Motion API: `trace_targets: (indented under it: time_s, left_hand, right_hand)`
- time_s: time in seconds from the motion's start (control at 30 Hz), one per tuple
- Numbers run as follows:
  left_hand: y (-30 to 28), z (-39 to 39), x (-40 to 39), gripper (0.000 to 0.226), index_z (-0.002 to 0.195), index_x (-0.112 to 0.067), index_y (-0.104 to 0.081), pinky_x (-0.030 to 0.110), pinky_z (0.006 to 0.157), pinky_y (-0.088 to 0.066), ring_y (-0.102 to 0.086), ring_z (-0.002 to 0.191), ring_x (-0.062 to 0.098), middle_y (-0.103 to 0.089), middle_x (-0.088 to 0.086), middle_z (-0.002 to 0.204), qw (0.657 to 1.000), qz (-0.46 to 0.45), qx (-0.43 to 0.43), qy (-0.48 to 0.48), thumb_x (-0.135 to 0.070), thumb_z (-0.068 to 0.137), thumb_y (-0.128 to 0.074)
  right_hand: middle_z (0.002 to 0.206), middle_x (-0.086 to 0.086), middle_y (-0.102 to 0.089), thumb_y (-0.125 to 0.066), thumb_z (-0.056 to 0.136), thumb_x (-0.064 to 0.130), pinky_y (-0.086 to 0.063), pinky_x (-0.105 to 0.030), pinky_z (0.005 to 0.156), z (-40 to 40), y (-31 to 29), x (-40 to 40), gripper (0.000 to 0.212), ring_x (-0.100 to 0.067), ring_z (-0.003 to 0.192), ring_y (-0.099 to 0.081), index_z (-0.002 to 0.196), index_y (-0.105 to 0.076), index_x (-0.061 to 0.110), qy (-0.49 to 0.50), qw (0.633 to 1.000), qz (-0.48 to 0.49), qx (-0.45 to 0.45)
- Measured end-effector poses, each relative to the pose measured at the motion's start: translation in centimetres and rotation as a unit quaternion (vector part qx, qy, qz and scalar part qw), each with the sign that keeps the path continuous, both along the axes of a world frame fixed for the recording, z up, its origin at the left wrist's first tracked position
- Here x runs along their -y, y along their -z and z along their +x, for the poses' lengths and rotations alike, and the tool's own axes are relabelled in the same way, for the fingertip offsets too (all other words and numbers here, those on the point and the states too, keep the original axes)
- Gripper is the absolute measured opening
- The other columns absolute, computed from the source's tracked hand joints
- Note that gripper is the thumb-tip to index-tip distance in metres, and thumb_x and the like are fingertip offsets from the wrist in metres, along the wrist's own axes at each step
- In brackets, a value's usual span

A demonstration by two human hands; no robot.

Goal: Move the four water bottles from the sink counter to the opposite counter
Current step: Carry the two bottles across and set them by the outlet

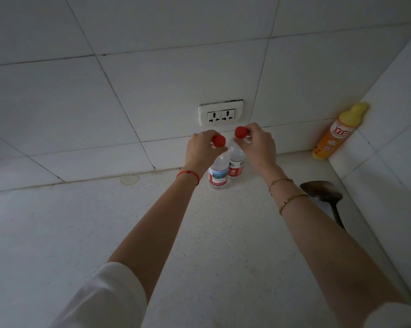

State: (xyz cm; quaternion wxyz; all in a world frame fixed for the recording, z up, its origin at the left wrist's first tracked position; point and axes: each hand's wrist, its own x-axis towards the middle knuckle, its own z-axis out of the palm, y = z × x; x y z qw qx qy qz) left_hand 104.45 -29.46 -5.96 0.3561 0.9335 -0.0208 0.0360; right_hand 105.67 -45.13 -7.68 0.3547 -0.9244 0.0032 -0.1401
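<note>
Two clear plastic bottles, red-capped, are pinched at their necks: the left bottle by left hand fingers, the right bottle by right hand fingers. Below, both stand touching on the speckled table.

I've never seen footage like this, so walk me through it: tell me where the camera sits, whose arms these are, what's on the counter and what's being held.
There is no machine here. A person wears a camera on the head, looking down at their own arms. The left hand pinches the red cap of one water bottle; the right hand pinches the cap of a second water bottle. Both bottles stand upright, side by side, near the tiled wall below a socket. On the pale counter, to the right, lie a dark spatula and an orange detergent bottle leaning in the corner.
</note>
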Motion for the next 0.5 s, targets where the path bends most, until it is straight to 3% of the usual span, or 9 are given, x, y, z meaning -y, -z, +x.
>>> trace_targets:
  time_s: [0.27,0.4,0.5]
  left_hand:
    - [3.0,-2.9,1.0,0.053,0.119,-0.021,-0.057,0.030,0.085,-0.054,-0.065,0.104,0.017,-0.069,-0.001,0.114,0.995,-0.075,0.038,-0.061,-0.044,0.074,-0.074]
    - [5.0,-3.7,1.4,0.080,0.133,-0.025,-0.042,0.030,0.085,-0.050,-0.059,0.111,0.018,-0.061,0.001,0.126,0.993,-0.092,-0.020,-0.077,-0.044,0.065,-0.081]
    - [6.9,-4.3,1.7,0.081,0.135,-0.022,-0.039,0.034,0.085,-0.053,-0.061,0.109,0.022,-0.063,0.002,0.122,0.988,-0.109,-0.059,-0.087,-0.032,0.067,-0.082]
  right_hand:
    - [0.132,-0.004,-0.054,-0.073,0.077,0.034,-0.050,-0.043,0.095,-1.9,3.4,0.2,0.062,-0.024,0.116,-0.055,0.130,-0.043,0.017,-0.027,0.995,0.087,-0.051]
    - [0.135,-0.007,-0.051,-0.077,0.074,0.029,-0.044,-0.047,0.103,-2.4,5.1,0.6,0.070,-0.028,0.122,-0.050,0.131,-0.041,0.013,-0.036,0.986,0.133,-0.098]
    - [0.134,-0.008,-0.051,-0.077,0.075,0.027,-0.042,-0.038,0.103,-2.3,5.4,0.6,0.070,-0.026,0.122,-0.050,0.132,-0.039,0.013,-0.044,0.980,0.153,-0.122]
